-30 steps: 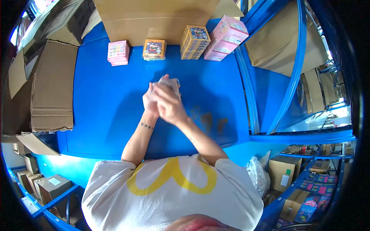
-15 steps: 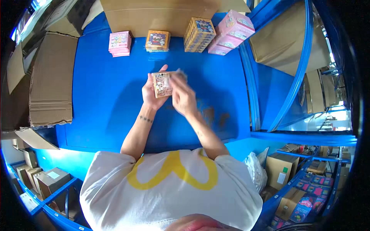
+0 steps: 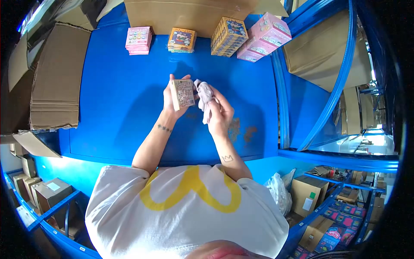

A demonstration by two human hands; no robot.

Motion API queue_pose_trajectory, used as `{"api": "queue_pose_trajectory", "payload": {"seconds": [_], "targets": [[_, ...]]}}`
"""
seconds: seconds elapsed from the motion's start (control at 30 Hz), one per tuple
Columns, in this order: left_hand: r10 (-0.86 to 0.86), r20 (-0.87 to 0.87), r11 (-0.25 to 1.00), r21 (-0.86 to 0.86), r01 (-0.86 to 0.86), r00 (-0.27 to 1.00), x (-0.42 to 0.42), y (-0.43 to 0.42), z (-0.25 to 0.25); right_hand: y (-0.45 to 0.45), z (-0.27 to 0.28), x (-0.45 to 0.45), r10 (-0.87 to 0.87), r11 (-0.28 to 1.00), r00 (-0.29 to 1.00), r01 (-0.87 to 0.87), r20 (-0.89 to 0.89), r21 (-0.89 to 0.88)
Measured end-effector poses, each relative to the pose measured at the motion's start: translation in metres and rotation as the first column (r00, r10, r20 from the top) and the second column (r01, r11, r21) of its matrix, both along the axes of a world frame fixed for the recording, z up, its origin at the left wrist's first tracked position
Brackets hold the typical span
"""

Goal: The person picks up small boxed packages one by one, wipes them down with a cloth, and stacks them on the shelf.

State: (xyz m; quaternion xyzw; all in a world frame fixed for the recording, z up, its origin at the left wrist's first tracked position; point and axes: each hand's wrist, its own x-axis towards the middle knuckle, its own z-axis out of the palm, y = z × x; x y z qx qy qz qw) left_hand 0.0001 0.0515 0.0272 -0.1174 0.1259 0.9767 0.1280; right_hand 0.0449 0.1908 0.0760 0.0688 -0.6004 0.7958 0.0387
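Observation:
In my left hand point(image 3: 170, 102) is a small square box point(image 3: 184, 93) with a busy printed face, held tilted above the blue table point(image 3: 112, 103). The fingers wrap round its left side and back. My right hand point(image 3: 221, 114) is closed on a crumpled pale pink cloth point(image 3: 205, 96), just to the right of the box. A narrow gap seems to lie between cloth and box.
Along the back stand a pink packet stack point(image 3: 138, 40), an orange box stack point(image 3: 181, 40), a taller yellow stack point(image 3: 229, 36) and pink boxes point(image 3: 265, 36). An open carton point(image 3: 56, 77) flanks the left side, blue shelf posts point(image 3: 282, 95) the right.
My right hand has drawn back to the right off the box's face, bringing the cloth into plain sight. The box has turned, so its pale side edge shows.

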Motion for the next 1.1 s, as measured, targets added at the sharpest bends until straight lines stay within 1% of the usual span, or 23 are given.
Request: {"api": "queue_pose_trajectory", "payload": {"seconds": [0.03,0.07,0.13,0.2,0.23,0.27,0.37,0.53,0.57,0.7,0.73,0.77,0.8,0.83,0.87,0.9,0.97,1.03,1.07,1.1], "targets": [[0.023,0.057,0.999,-0.028,-0.021,0.998,-0.001,0.001,0.002,0.0,0.001,-0.006,-0.021,0.997,0.999,0.023,-0.035,0.073],[0.023,0.056,0.999,-0.028,-0.021,0.998,-0.002,0.001,-0.002,-0.002,0.002,-0.012,-0.021,0.997,0.999,0.024,-0.037,0.073],[0.023,-0.017,0.981,-0.193,-0.026,1.0,-0.004,0.003,-0.019,-0.011,0.003,-0.026,-0.003,0.969,0.946,0.083,-0.325,0.233],[0.012,-0.091,0.935,-0.353,-0.044,0.996,-0.007,0.003,-0.034,-0.018,0.005,-0.038,0.065,0.914,0.812,0.185,-0.58,0.362],[0.012,-0.089,0.935,-0.353,-0.042,0.996,-0.006,0.003,-0.031,-0.019,0.008,-0.04,0.065,0.914,0.814,0.184,-0.578,0.363],[0.032,-0.105,0.895,-0.439,-0.075,0.994,-0.005,0.004,-0.029,-0.02,0.012,-0.043,0.119,0.862,0.787,0.221,-0.606,0.456],[0.087,-0.164,0.727,-0.664,-0.175,0.983,-0.001,0.004,-0.022,-0.025,0.021,-0.046,0.304,0.646,0.702,0.344,-0.644,0.681],[0.072,-0.174,0.712,-0.681,-0.173,0.982,0.001,-0.004,-0.04,-0.021,0.013,-0.012,0.299,0.67,0.738,0.289,-0.605,0.683],[0.069,-0.172,0.711,-0.682,-0.17,0.983,0.002,-0.003,-0.036,-0.016,0.012,-0.007,0.296,0.671,0.739,0.289,-0.604,0.683],[0.197,0.086,0.674,-0.735,-0.071,0.977,0.0,0.0,-0.005,0.013,0.004,0.005,0.321,0.84,0.791,0.016,-0.52,0.543],[0.19,0.083,0.672,-0.738,-0.068,0.978,-0.002,0.002,-0.002,0.016,-0.002,0.005,0.313,0.842,0.793,0.024,-0.524,0.539],[0.235,0.04,0.739,-0.657,-0.151,0.971,-0.005,0.003,0.001,0.018,-0.009,0.004,0.145,0.935,0.92,-0.007,-0.365,0.353],[0.282,0.006,0.793,-0.564,-0.23,0.959,-0.007,0.005,0.003,0.02,-0.017,0.004,0.008,0.989,0.989,0.015,-0.149,0.15],[0.33,-0.02,0.834,-0.461,-0.302,0.944,-0.008,0.008,0.004,0.022,-0.025,0.005,-0.083,0.995,0.992,0.088,0.1,-0.05],[0.38,-0.04,0.861,-0.35,-0.369,0.924,-0.008,0.01,0.005,0.024,-0.032,0.006,-0.117,0.952,0.928,0.205,0.353,-0.225],[0.371,-0.042,0.863,-0.353,-0.362,0.928,-0.006,0.012,0.006,0.024,-0.038,0.006,-0.124,0.95,0.928,0.214,0.353,-0.229],[0.327,-0.218,0.836,-0.386,-0.389,0.92,0.0,0.017,0.007,0.016,-0.047,0.004,-0.053,0.925,0.9,0.208,0.433,-0.318],[0.269,-0.384,0.807,-0.411,-0.424,0.884,0.004,0.02,0.008,0.009,-0.054,0.002,0.03,0.891,0.863,0.205,0.504,-0.405],[0.265,-0.382,0.807,-0.415,-0.42,0.886,0.006,0.02,0.006,0.008,-0.054,0.001,0.029,0.889,0.862,0.209,0.506,-0.407],[0.211,-0.419,0.78,-0.472,-0.411,0.883,0.007,0.018,0.001,0.007,-0.055,0.0,0.088,0.862,0.863,0.184,0.497,-0.472]]}}
